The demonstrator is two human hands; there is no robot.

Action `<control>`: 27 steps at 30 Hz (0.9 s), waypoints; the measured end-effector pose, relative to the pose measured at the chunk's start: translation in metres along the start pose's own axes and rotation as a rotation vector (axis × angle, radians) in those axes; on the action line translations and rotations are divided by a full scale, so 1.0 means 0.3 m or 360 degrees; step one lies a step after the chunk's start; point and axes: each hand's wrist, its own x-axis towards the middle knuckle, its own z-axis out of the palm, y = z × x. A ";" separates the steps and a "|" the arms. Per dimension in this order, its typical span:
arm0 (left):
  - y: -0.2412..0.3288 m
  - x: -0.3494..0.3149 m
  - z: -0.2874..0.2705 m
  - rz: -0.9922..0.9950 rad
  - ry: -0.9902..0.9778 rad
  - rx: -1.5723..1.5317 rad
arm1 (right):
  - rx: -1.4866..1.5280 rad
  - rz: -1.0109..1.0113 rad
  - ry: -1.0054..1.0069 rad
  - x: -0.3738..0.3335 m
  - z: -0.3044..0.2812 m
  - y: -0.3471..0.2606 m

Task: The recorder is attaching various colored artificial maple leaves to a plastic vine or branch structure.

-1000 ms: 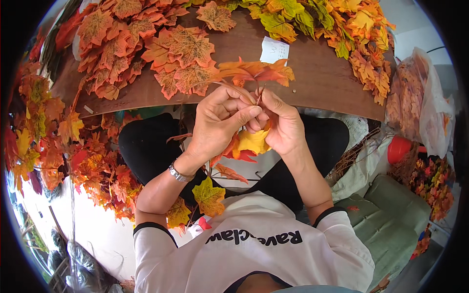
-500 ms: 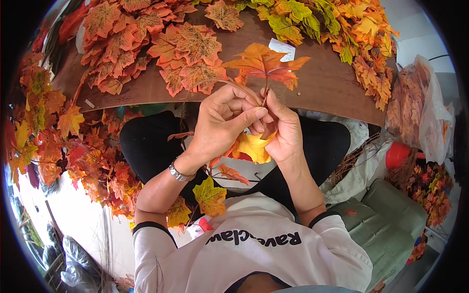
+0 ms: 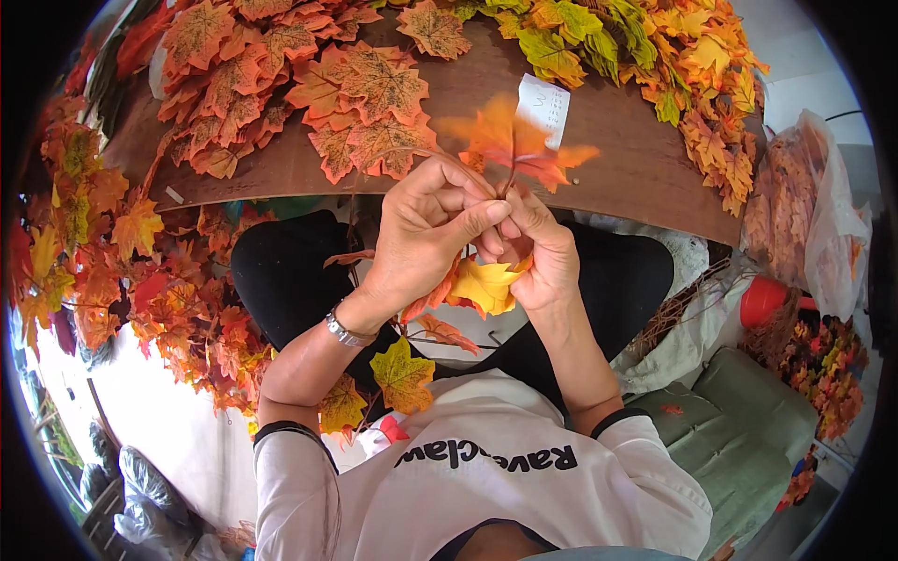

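Note:
My left hand, with a metal watch on its wrist, pinches a thin brown stem of an artificial leaf garland. My right hand is closed at the same spot, its fingertips on the stalk of an orange maple leaf. That leaf stands up above my fingers, its edges smeared by motion. Beneath my hands hang a yellow leaf and, lower down, a yellow-green leaf. My fingers hide the place where the stalk meets the stem.
On the brown table lie orange speckled leaves, yellow-green leaves, yellow-orange leaves and a paper slip. Leaf garlands hang at the left. A clear bag of leaves and a red container are at the right.
The orange leaf has swung and turned, uncovering more of the paper slip. My fingers have shifted slightly around the stalk; both hands stay at nearly the same place.

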 end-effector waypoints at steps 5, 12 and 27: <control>0.001 0.006 -0.007 0.0007 -0.0099 0.0060 | -0.0174 -0.0011 -0.0051 -0.007 -0.021 -0.013; -0.004 0.004 -0.023 0.0360 -0.0038 0.0677 | -0.0321 -0.0372 0.0099 -0.018 0.007 0.013; -0.069 -0.020 -0.016 -0.0250 -0.0245 -0.0351 | -0.0167 -0.0228 -0.0093 -0.154 -0.126 0.002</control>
